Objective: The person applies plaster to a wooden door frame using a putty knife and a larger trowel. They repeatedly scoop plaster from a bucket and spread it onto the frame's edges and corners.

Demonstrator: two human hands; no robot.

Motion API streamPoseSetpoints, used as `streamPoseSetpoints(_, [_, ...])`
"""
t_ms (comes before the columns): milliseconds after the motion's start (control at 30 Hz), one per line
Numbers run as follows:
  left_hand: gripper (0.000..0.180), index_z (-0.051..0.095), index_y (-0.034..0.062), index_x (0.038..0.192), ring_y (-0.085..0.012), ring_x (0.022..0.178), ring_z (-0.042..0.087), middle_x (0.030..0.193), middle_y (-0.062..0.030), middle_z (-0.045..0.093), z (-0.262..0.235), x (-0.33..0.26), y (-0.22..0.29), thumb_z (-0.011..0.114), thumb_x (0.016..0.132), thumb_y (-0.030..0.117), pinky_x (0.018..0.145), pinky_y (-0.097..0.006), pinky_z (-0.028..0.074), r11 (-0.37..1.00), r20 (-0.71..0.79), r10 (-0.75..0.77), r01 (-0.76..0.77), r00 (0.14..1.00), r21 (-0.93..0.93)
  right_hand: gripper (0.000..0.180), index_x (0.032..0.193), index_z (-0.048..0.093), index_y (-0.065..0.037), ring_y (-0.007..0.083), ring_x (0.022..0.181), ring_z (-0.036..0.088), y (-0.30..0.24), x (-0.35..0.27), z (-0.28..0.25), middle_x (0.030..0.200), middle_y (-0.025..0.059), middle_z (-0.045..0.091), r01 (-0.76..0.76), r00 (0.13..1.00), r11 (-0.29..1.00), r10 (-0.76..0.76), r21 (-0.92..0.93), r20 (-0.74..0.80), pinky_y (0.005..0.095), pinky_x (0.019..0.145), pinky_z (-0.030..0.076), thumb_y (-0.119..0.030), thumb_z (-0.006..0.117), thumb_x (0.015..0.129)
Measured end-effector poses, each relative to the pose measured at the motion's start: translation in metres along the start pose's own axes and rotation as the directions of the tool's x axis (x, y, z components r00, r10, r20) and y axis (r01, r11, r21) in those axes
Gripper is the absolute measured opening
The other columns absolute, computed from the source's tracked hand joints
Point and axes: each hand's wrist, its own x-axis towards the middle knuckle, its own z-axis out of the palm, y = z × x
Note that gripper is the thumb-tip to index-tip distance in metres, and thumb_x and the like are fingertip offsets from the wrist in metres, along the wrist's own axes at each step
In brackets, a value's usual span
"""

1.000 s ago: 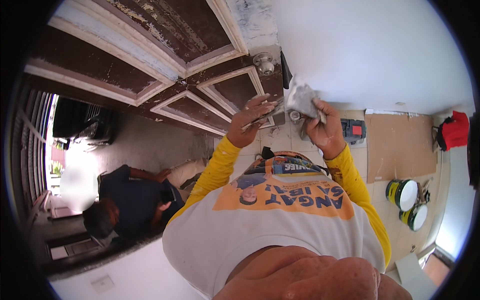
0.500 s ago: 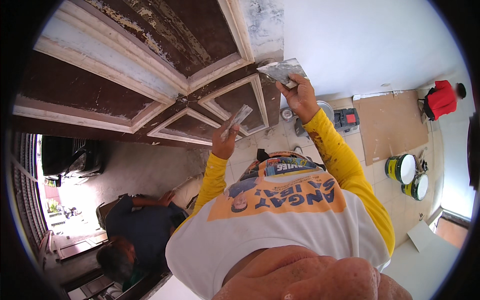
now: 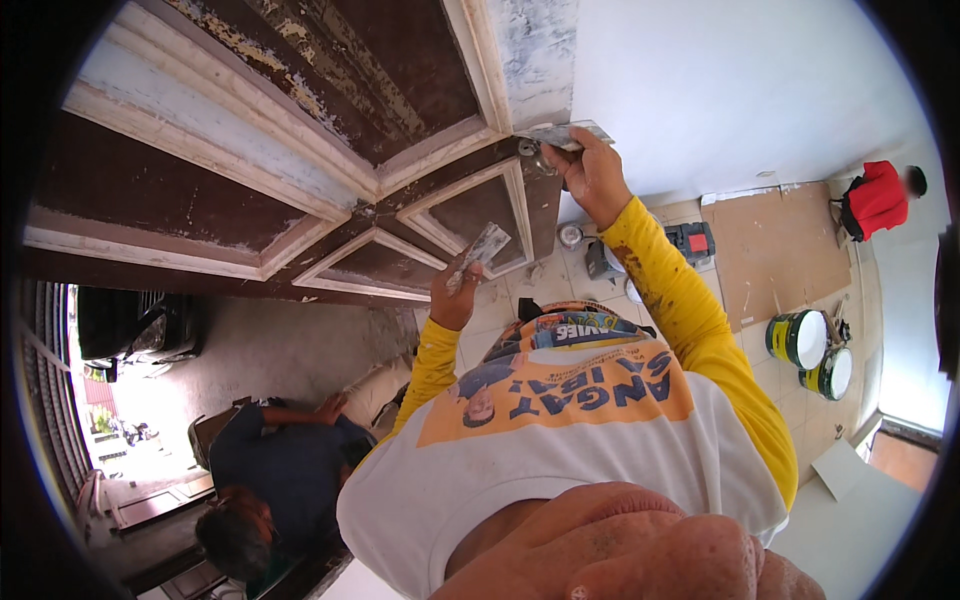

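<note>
In my right hand [image 3: 596, 182] is a wide putty knife [image 3: 590, 132], its blade seen nearly edge-on and reaching to the door's edge by the round metal knob [image 3: 536, 153]. I cannot tell whether the blade touches the door. My left hand [image 3: 455, 297] is closed on a smaller putty knife [image 3: 489, 245], smeared with pale filler and held in front of the lower panels. The panelled door [image 3: 410, 110] is dark brown with whitish filler along its mouldings, and its paint is worn in the upper panel.
A person in dark clothes [image 3: 275, 460] sits at lower left, close to my left arm. Another person in red [image 3: 880, 205] is by the far right wall. Paint buckets [image 3: 797, 340], a cardboard sheet [image 3: 770, 255] and a toolbox [image 3: 690, 243] lie on the tiled floor [image 3: 760, 375].
My right hand has moved slightly left and its putty knife has tipped from face-on to nearly edge-on, beside the door knob. My left hand has shifted slightly right and down with its knife.
</note>
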Motion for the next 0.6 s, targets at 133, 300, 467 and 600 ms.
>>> streamPoseSetpoints(133, [0.035, 0.063, -0.0048, 0.125, -0.0109, 0.091, 0.061, 0.101, -0.0062, 0.07, 0.001, 0.005, -0.004, 0.066, 0.098, 0.018, 0.08, -0.027, 0.05, 1.0, -0.009, 0.025, -0.025, 1.0, 0.016, 0.014, 0.106, 0.057, 0.009, 0.0306, 0.103, 0.064, -0.03, 0.015, 0.01, 0.11, 0.0212, 0.062, -0.114, 0.972, 0.978, 0.145, 0.172, -0.183, 0.0454, 0.094, 0.059, -0.002, 0.051, 0.098])
streamPoseSetpoints(300, [0.035, 0.064, -0.0052, 0.123, -0.0108, 0.089, 0.061, 0.1, -0.0056, 0.07, 0.002, 0.005, -0.013, 0.066, 0.098, 0.02, 0.079, -0.026, 0.05, 0.996, -0.04, 0.006, -0.01, 0.999, -0.089, 0.014, 0.105, 0.056, 0.006, 0.032, 0.101, 0.065, -0.057, -0.003, -0.023, 0.108, 0.018, 0.063, 0.107, 0.964, 0.977, -0.056, 0.187, -0.259, 0.0461, 0.09, 0.06, -0.004, 0.051, 0.097])
streamPoseSetpoints(467, [0.035, 0.065, -0.0051, 0.118, -0.0111, 0.088, 0.061, 0.098, -0.0058, 0.07, 0.002, 0.013, -0.003, 0.067, 0.097, 0.023, 0.079, -0.026, 0.049, 1.0, -0.008, 0.024, -0.024, 1.0, 0.005, 0.013, 0.107, 0.053, 0.005, 0.0314, 0.1, 0.065, -0.03, -0.019, -0.03, 0.109, 0.018, 0.061, -0.044, 0.967, 0.97, 0.101, 0.238, -0.233, 0.0455, 0.089, 0.061, -0.005, 0.051, 0.098])
streamPoseSetpoints(600, [0.036, 0.066, -0.0047, 0.116, -0.0123, 0.088, 0.062, 0.096, -0.0073, 0.071, 0.001, 0.016, -0.006, 0.068, 0.097, 0.026, 0.078, -0.028, 0.05, 0.999, -0.005, 0.037, -0.037, 0.999, 0.021, 0.014, 0.108, 0.052, 0.006, 0.0313, 0.105, 0.063, -0.015, -0.019, -0.024, 0.114, 0.0192, 0.06, -0.106, 0.949, 0.946, 0.188, 0.305, -0.253, 0.0439, 0.091, 0.06, -0.005, 0.049, 0.099])
